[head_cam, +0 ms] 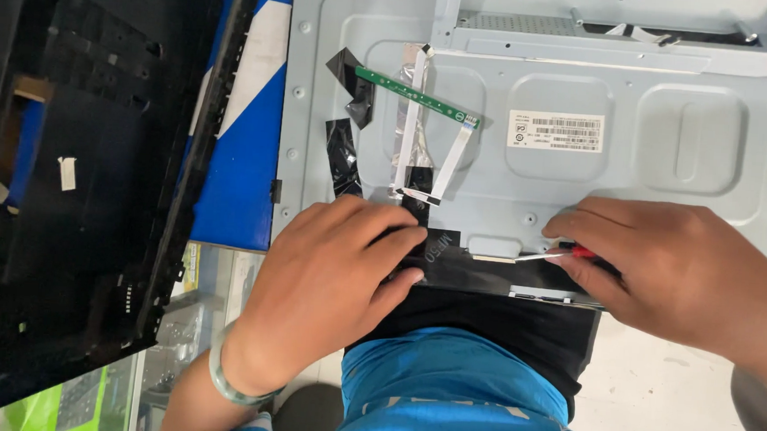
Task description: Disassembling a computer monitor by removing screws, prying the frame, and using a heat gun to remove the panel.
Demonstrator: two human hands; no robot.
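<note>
A grey metal back panel (581, 174) of a flat screen lies face down in front of me. My left hand (335, 275) presses on a strip of black tape (460, 266) along the panel's near edge, fingers curled over it. My right hand (673, 269) grips a small tool with a red handle and a silver tip (551, 254), whose point touches the same black strip. A narrow green circuit board (413, 94) with white flat ribbon cables (451, 162) lies on the panel just beyond my left hand, with loose black tape pieces (343, 155) beside it.
A black plastic rear cover (75, 179) lies at the left, over a blue and white surface (246, 145). A white sticker (555, 130) sits mid-panel. A metal bracket (580, 41) runs along the panel's far edge. My blue shirt (452, 397) shows below.
</note>
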